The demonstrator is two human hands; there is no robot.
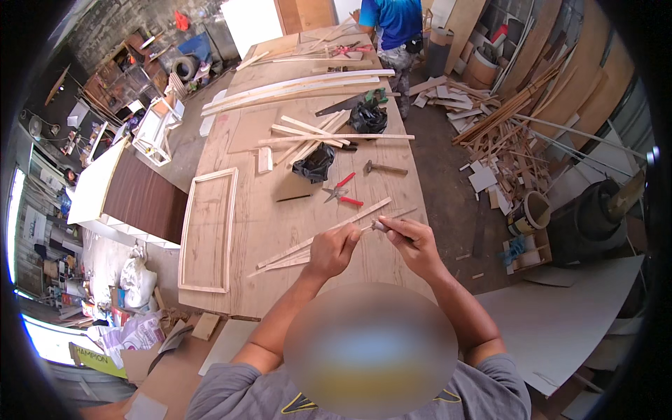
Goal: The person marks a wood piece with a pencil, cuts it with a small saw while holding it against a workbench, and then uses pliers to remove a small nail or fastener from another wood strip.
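Observation:
Over the near part of the wooden table (252, 217), my hands meet with closed fingers. My right hand (416, 246) pinches a small grey piece (380, 225), too small to name. A thin pale stick-like piece (366, 228) runs from it to my left hand (334, 252), whose thumb and fingers press on its other end. Beneath them lie narrow wood strips (322, 234). Beyond are red-handled pincers (342, 190) with their handles spread, a hammer (385, 169) and a thin dark rod (293, 198).
A rectangular wooden frame (232, 231) lies at the table's left. Farther off are black plastic bags (314, 163), crossed wood strips (301, 140), a handsaw (350, 103) and long battens (294, 89). Another person (395, 35) stands at the far right end. Scrap wood (490, 175) covers the floor at right.

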